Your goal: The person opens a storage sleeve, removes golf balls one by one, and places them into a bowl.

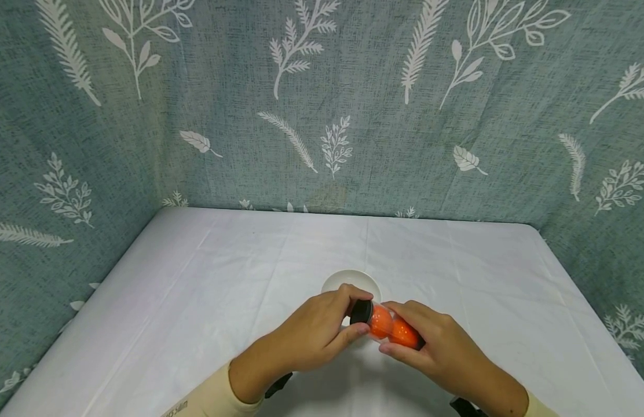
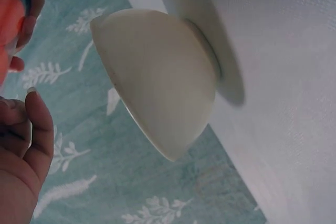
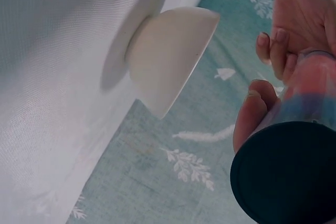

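A: Nearest the camera, what are the two hands doing?

B: Both forearms come in from the bottom edge in cream sleeves and meet at the middle. The right hand (image 1: 431, 341) curls its fingers and thumb round a small clear plastic tube filled with orange balls (image 1: 392, 329), holding it almost level, tilted slightly down toward four o'clock. The left hand (image 1: 314, 330) closes finger and thumb on the tube's round black cap (image 1: 361, 313) at the end pointing to ten o'clock.

A: So both grip something?

B: Yes, the right wraps the tube body, the left pinches the cap. The right wrist view shows another black end (image 3: 286, 174) close to the lens.

A: Where is the tube over the table?

B: Held above the white cloth-covered table (image 1: 197, 289), just on the near side of a small white ceramic bowl (image 1: 351, 282), which stands at twelve o'clock from the hands.

A: And beyond?

B: A teal fabric backdrop printed with white leaves (image 1: 322, 116).
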Demonstrator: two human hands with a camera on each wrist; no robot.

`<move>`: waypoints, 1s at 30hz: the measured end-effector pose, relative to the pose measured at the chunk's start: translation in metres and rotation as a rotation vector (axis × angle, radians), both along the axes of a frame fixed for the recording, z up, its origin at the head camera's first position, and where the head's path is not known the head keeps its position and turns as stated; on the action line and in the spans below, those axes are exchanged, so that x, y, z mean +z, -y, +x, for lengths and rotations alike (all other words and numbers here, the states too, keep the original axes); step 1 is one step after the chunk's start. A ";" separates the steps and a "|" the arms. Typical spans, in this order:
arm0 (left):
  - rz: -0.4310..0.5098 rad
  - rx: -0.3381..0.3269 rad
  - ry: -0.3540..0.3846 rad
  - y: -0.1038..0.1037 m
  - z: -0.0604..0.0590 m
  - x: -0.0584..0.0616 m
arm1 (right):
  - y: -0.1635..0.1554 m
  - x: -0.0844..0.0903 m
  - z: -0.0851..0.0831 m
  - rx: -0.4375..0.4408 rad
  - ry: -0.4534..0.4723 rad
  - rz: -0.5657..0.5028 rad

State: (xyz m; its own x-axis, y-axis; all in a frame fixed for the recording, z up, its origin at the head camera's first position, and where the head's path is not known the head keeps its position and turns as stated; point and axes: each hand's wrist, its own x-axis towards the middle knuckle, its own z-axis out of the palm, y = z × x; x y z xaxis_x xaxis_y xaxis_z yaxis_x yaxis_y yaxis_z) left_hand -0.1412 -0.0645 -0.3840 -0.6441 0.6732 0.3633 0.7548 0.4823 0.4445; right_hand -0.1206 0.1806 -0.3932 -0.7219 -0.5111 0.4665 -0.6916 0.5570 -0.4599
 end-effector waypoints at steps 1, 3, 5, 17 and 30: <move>0.003 0.003 0.010 0.000 0.000 0.000 | 0.000 0.000 0.000 -0.006 -0.002 0.005; 0.008 0.005 0.027 -0.001 0.000 -0.001 | 0.000 0.000 0.000 -0.020 -0.013 0.017; 0.022 0.007 0.054 -0.001 0.000 -0.002 | 0.001 0.000 0.000 -0.032 -0.020 0.026; 0.115 0.032 0.133 -0.005 0.003 -0.004 | 0.002 -0.001 0.000 -0.087 -0.030 0.055; 0.142 0.105 0.307 -0.009 0.008 -0.001 | 0.003 -0.004 -0.001 -0.097 -0.077 0.063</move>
